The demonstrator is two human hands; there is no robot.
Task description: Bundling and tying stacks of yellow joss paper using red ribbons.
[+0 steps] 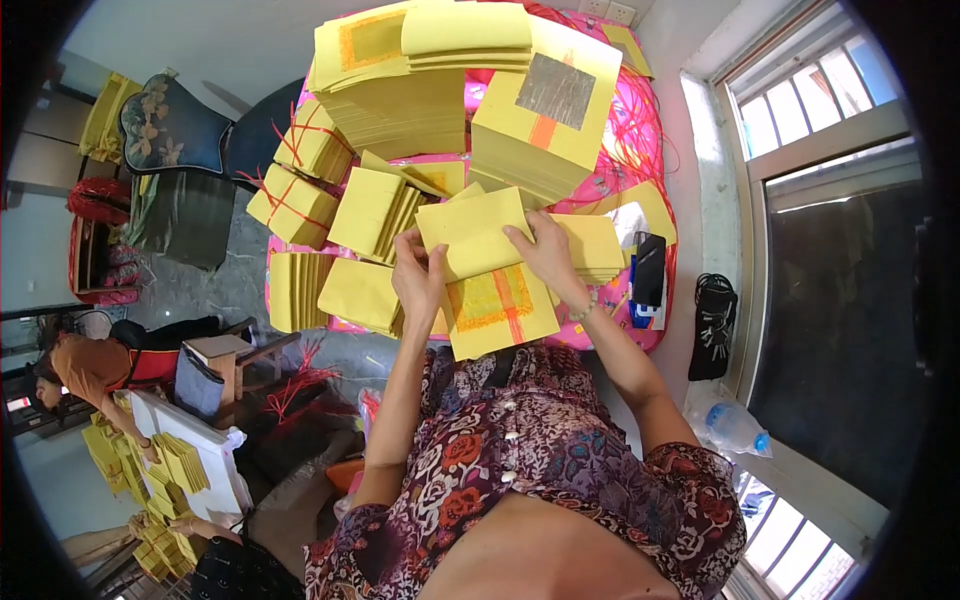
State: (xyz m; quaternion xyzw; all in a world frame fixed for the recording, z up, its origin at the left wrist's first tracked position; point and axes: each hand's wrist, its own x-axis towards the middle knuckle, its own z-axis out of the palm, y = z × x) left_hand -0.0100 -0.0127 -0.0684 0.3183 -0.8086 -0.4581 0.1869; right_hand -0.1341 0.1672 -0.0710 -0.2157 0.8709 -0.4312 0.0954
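A folded yellow paper sheet (pixel 472 235) is held up in front of me at the table's near side. My left hand (pixel 418 278) grips its left edge, thumb to the front. Over the right edge lies the thumb of my right hand (pixel 543 250), with fingers partly hidden behind. Just below, a yellow sheet with an orange-bordered square and orange stripe (pixel 500 310) hangs at the table edge; whether it joins the folded one I cannot tell. Folded paper bundles (pixel 370 210) lie left of my hands, and a folded stack (pixel 588 243) sits to the right.
Tall yellow paper stacks (pixel 540 135) stand at the back of the pink-covered table (pixel 635 120). Red-tied bundles (pixel 295 205) are at its left, a black phone (pixel 649 270) at its right. Co-workers handle yellow paper at a white table (pixel 225 470) lower left. A window (pixel 840 280) is right.
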